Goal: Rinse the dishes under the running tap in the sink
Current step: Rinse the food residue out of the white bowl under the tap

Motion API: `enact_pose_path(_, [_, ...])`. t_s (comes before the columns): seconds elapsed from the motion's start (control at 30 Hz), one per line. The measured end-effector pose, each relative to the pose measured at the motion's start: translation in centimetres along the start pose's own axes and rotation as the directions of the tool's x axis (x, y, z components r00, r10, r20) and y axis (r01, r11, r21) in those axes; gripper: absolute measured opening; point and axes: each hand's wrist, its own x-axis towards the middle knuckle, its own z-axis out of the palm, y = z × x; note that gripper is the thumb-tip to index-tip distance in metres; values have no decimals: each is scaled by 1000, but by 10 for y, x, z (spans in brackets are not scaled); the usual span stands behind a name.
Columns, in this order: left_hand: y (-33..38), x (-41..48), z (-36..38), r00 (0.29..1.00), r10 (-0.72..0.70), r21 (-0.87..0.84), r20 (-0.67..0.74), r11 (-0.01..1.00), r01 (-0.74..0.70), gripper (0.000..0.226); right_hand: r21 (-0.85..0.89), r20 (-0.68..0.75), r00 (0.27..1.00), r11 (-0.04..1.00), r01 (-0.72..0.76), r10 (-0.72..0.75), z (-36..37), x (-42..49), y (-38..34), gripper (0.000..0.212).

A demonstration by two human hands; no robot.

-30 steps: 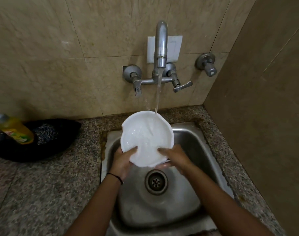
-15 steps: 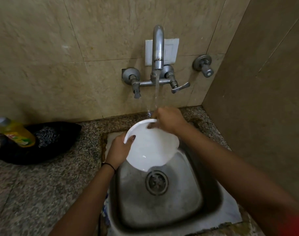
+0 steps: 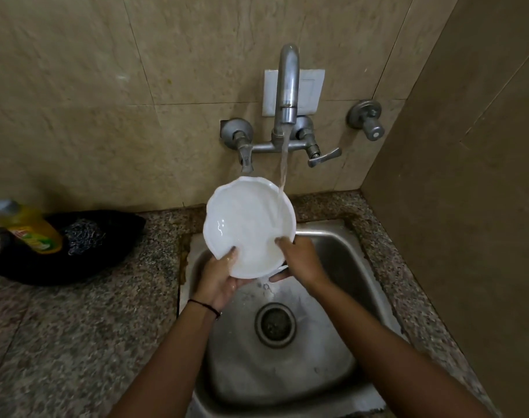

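We hold a white plate (image 3: 249, 227) with both of our hands, up over the back part of the steel sink (image 3: 356, 267). The plate has a wavy edge and it tips toward us, so we see its wet inside. Our left hand (image 3: 219, 276) has its grip tight on the near left edge of the plate, with the thumb on the inside and the fingers under it. Our right hand (image 3: 298, 260) has its grip tight on the near right edge, with fingertips on the inside and one finger poking out below the plate. A thin dark band (image 3: 204, 307) sits on our left wrist.

The tap (image 3: 287, 92) sticks out from the tiled wall, and a stream of water (image 3: 283, 173) falls from it onto the right side of the plate. Water drips off the low edge of the plate into the sink. The round drain (image 3: 275, 324) is in the middle of the sink, below the plate.

The sink is set into a speckled stone bench (image 3: 76, 327). On the bench, well off to the left, lies a black bag (image 3: 31, 267). A yellow soap bottle (image 3: 31, 227) and a steel scrubber (image 3: 84, 236) rest on the bag, side by side.
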Motion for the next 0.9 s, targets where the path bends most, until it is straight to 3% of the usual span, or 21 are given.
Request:
enact_pose_path(0.1, [0, -2, -1, 992, -96, -56, 86, 993, 101, 39, -120, 63, 998, 993, -11, 19, -16, 0, -6, 32])
enact_pose_path(0.17, [3, -2, 5, 986, -159, -81, 55, 983, 163, 41, -142, 86, 995, 989, -44, 56, -27, 4, -8, 33])
enact_pose_path(0.23, [6, -3, 10, 983, -183, -48, 24, 982, 184, 41, -223, -37, 999, 974, -37, 29, -37, 14, -13, 39])
enact_pose_path(0.3, [8, -4, 12, 986, -167, 49, 23, 985, 166, 46, -312, -180, 977, 949, 50, -111, -48, 23, -24, 46])
enact_pose_path(0.4, [5, -5, 14, 990, -131, 174, -43, 975, 137, 54, -149, -323, 917, 969, 195, -234, -59, 33, -60, 52])
enact_pose_path(0.43, [4, -6, 15, 992, -113, 198, -54, 973, 122, 54, -55, -357, 907, 974, 219, -224, -61, 39, -74, 50])
enact_pose_path(0.5, [4, -9, 19, 996, -74, 232, -53, 969, 84, 53, 124, -414, 893, 961, 248, -177, -61, 57, -96, 28])
enact_pose_path(0.6, [6, -14, 24, 998, -30, 223, -52, 974, 41, 51, 179, -520, 848, 959, 221, -99, -55, 79, -105, 16])
enact_pose_path(0.67, [8, -17, 27, 999, -5, 234, -48, 972, 16, 50, 24, -591, 779, 960, 278, -211, -52, 83, -101, 15])
enact_pose_path(0.77, [10, -20, 28, 998, 30, 265, -60, 964, -13, 50, -378, -553, 657, 857, 351, -513, -43, 79, -94, 16])
enact_pose_path(0.83, [11, -22, 28, 997, 47, 266, -69, 964, -27, 51, -466, -548, 604, 811, 354, -578, -42, 76, -90, 19])
enact_pose_path(0.9, [10, -23, 27, 995, 56, 275, -78, 961, -32, 53, -472, -539, 624, 817, 332, -565, -45, 74, -88, 22])
